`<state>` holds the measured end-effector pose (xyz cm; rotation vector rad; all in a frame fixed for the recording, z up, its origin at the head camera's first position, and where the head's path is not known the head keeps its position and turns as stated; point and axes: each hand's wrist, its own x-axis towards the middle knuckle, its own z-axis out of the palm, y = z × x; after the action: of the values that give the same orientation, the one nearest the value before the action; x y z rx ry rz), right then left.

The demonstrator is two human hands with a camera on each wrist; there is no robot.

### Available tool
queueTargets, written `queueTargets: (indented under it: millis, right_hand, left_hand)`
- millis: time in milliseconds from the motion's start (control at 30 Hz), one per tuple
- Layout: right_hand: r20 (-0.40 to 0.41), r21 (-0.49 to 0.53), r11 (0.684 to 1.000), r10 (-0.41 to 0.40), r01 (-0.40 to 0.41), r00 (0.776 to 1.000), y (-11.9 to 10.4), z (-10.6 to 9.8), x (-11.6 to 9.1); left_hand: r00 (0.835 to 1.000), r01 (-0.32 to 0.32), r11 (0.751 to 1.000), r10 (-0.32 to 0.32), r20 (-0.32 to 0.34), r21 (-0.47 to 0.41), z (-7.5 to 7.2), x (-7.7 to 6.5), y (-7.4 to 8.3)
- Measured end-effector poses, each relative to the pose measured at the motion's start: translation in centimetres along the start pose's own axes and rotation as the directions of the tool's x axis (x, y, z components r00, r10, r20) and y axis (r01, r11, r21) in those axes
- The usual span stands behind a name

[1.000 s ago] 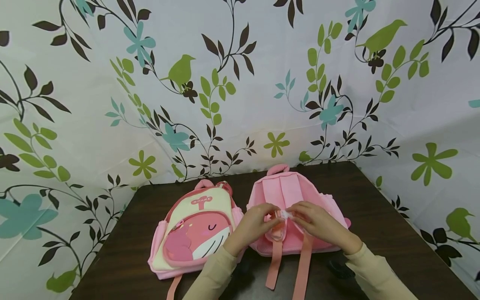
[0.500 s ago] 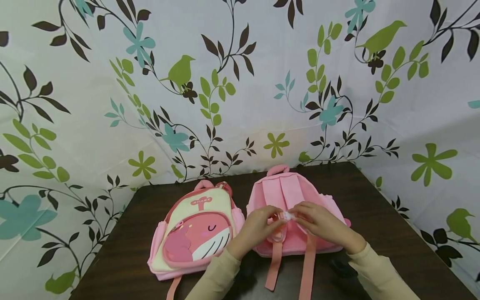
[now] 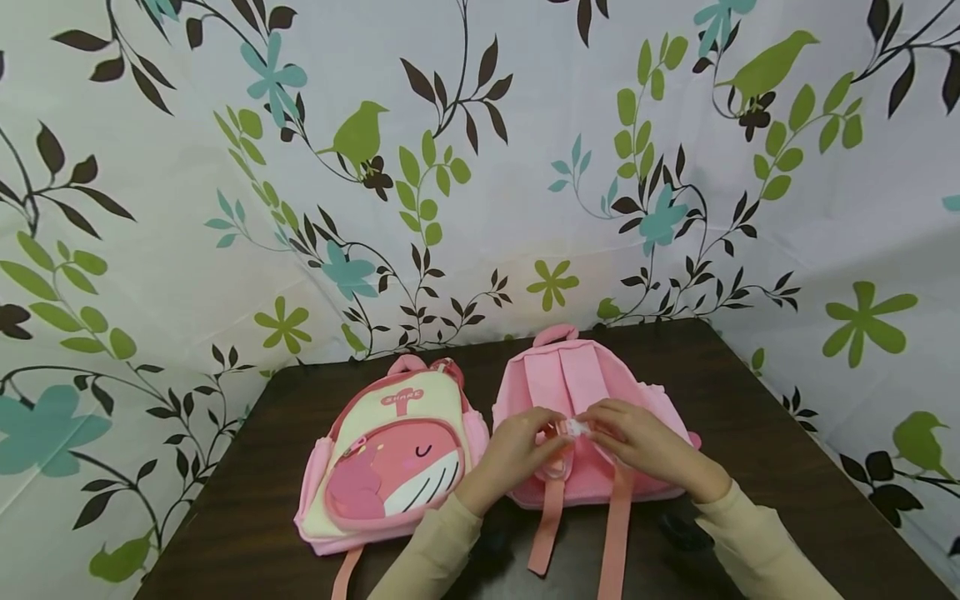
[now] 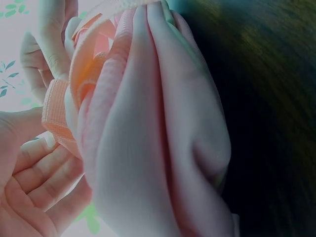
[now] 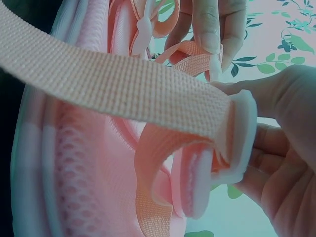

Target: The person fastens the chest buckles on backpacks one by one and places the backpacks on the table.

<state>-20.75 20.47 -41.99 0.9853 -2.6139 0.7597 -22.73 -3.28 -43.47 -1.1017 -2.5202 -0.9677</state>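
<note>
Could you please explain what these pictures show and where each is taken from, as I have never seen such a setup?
There is no machine; a person works barehanded. The wide picture comes from a head camera looking forward and down; the close-ups come from a camera on each wrist. On the dark table rest a cream-and-pink backpack, front showing, and a pink backpack showing its back. On the pink backpack, the left hand pinches an orange strap loop and the right hand holds a white buckle.

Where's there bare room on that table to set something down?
The dark brown wooden table is bare left of the cream-and-pink whale backpack and right of the plain pink fabric backpack. It's crowded between the backpacks and around the left hand and right hand.
</note>
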Motion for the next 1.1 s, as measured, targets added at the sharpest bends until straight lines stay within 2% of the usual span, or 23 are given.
queueTargets:
  millis: [400, 900, 967, 1100]
  right_hand:
    - [0.008, 0.02, 1.0, 0.01, -0.01, 1.0, -0.14, -0.36, 0.01]
    - [0.001, 0.066, 0.997, 0.033, -0.033, 0.999, 0.09, -0.03, 0.16]
    - [-0.011, 0.082, 0.996, 0.04, -0.039, 0.999, 0.21, 0.04, 0.21]
    - [-0.072, 0.106, 0.994, 0.01, -0.002, 0.997, 0.63, 0.13, 0.23]
  left_hand:
    - [1.0, -0.016, 1.0, 0.016, 0.006, 0.019, -0.06, 0.25, -0.07]
    - [0.999, 0.046, 0.998, -0.045, 0.022, -0.044, -0.15, 0.06, -0.07]
    - [0.998, 0.052, 0.997, -0.051, 0.024, -0.059, -0.21, 0.05, -0.11]
    - [0.998, 0.059, 0.995, -0.057, 0.024, -0.084, -0.31, 0.1, -0.2]
